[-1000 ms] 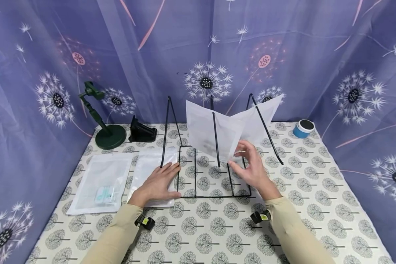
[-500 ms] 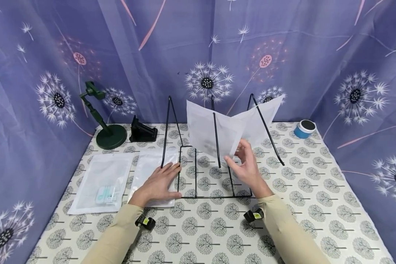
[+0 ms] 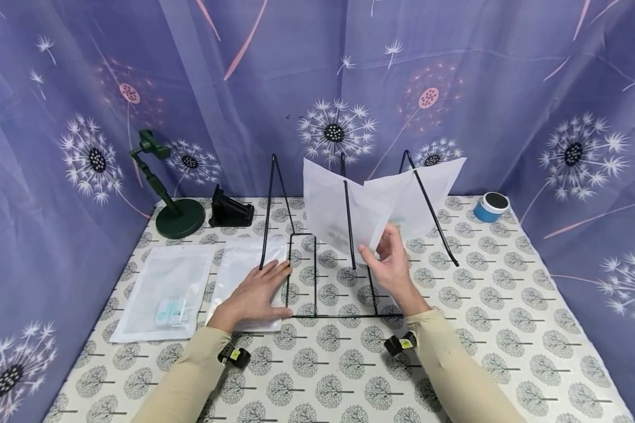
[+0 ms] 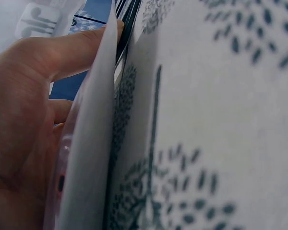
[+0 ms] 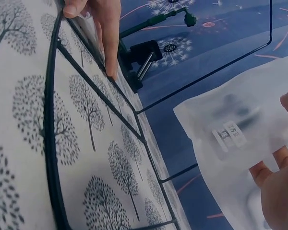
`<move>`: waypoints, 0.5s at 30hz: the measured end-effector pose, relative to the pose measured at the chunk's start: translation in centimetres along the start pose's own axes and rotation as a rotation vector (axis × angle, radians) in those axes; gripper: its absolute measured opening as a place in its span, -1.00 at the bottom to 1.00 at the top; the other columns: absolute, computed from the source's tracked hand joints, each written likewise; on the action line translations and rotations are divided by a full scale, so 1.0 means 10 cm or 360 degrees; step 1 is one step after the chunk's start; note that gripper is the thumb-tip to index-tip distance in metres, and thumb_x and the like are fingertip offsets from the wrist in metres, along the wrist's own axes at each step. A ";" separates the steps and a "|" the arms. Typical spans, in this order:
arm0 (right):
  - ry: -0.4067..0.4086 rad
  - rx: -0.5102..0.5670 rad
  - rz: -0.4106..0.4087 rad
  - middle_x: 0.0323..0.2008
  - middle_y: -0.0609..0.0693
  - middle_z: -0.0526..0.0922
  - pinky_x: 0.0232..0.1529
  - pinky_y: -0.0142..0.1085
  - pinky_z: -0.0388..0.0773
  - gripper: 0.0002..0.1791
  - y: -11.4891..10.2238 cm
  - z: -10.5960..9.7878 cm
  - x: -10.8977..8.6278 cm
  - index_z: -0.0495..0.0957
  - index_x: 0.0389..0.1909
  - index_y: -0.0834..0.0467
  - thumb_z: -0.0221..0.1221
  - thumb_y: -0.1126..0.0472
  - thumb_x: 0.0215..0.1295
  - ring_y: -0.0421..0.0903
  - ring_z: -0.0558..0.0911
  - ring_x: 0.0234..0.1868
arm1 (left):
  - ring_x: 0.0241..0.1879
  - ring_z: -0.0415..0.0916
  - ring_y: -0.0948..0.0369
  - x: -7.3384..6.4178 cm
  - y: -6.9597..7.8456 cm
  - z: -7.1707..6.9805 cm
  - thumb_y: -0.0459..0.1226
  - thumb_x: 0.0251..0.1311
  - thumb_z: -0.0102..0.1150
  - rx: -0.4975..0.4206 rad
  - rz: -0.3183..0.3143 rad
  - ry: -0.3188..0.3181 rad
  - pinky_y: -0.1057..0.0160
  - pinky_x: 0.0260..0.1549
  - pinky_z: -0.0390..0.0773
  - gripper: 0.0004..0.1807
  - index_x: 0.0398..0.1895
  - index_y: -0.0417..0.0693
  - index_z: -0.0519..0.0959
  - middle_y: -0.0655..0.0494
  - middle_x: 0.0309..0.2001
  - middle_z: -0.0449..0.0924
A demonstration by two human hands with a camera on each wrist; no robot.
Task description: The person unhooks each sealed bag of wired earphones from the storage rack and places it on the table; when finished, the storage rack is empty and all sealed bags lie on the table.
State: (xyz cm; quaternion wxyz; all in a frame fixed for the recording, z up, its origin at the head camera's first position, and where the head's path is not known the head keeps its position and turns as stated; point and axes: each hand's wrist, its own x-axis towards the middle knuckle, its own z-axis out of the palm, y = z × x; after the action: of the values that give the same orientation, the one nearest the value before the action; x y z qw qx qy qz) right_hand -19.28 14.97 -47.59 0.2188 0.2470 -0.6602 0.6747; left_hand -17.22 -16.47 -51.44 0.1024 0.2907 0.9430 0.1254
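A black wire rack (image 3: 315, 282) stands mid-table, with angled uprights. A white frosted zip bag (image 3: 325, 194) leans in it behind the middle upright, a dark item showing faintly inside. My right hand (image 3: 394, 267) pinches this bag's lower right edge, thumb in front and fingers behind; the right wrist view shows a printed label (image 5: 229, 136) through it. A second white bag (image 3: 402, 202) leans at the right upright. My left hand (image 3: 254, 296) lies with spread fingers on a flat zip bag (image 3: 238, 258), thumb and fingertips at the rack's left base wire.
Farther left lies another zip bag (image 3: 174, 270) with a pale teal item inside. A green stand (image 3: 180, 218) and a black holder (image 3: 230, 210) sit at the back left. A blue-and-white jar (image 3: 489, 208) stands at the back right, before the purple curtain (image 3: 275, 70).
My right hand has shifted slightly left and closed on the front bag's edge. The bag behind has swung a little to the right. My left hand has stayed in place.
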 end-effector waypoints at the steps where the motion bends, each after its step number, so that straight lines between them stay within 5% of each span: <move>1: 0.0014 0.0000 0.0011 0.11 0.12 0.55 0.03 -0.26 0.66 -0.40 0.00 0.01 0.00 0.18 0.18 0.45 0.12 0.68 0.10 -0.11 0.63 0.03 | 0.55 -0.20 0.00 0.00 0.00 0.00 0.33 0.03 0.17 -0.0001 0.0002 0.0001 -0.23 0.45 -0.16 0.13 0.56 0.03 -0.04 0.12 0.58 -0.18; 6: 0.0081 -0.0051 0.0066 -0.01 0.15 0.60 -0.09 -0.32 0.69 -0.49 0.01 0.03 0.00 0.22 0.13 0.48 0.10 0.65 0.16 -0.17 0.65 -0.05 | 0.55 -0.19 -0.01 0.01 -0.01 0.01 0.33 0.04 0.17 0.0010 0.0015 0.0006 -0.24 0.45 -0.13 0.12 0.56 0.03 -0.04 0.11 0.58 -0.17; 15: 0.0152 -0.0028 0.0173 -0.06 -0.12 0.62 -0.19 -0.36 0.69 -0.61 -0.03 0.05 0.03 0.28 0.11 0.47 0.08 0.56 0.28 -0.18 0.66 -0.12 | 0.55 -0.20 0.02 0.01 -0.01 0.00 0.36 0.04 0.13 0.0029 0.0010 0.0002 -0.23 0.45 -0.16 0.13 0.56 0.05 -0.06 0.15 0.58 -0.20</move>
State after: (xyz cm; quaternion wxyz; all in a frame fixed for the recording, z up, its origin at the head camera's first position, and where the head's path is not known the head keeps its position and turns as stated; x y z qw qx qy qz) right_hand -19.31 14.51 -47.21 0.2152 0.1762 -0.6673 0.6909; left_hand -17.31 -16.51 -51.53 0.0988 0.2943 0.9433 0.1174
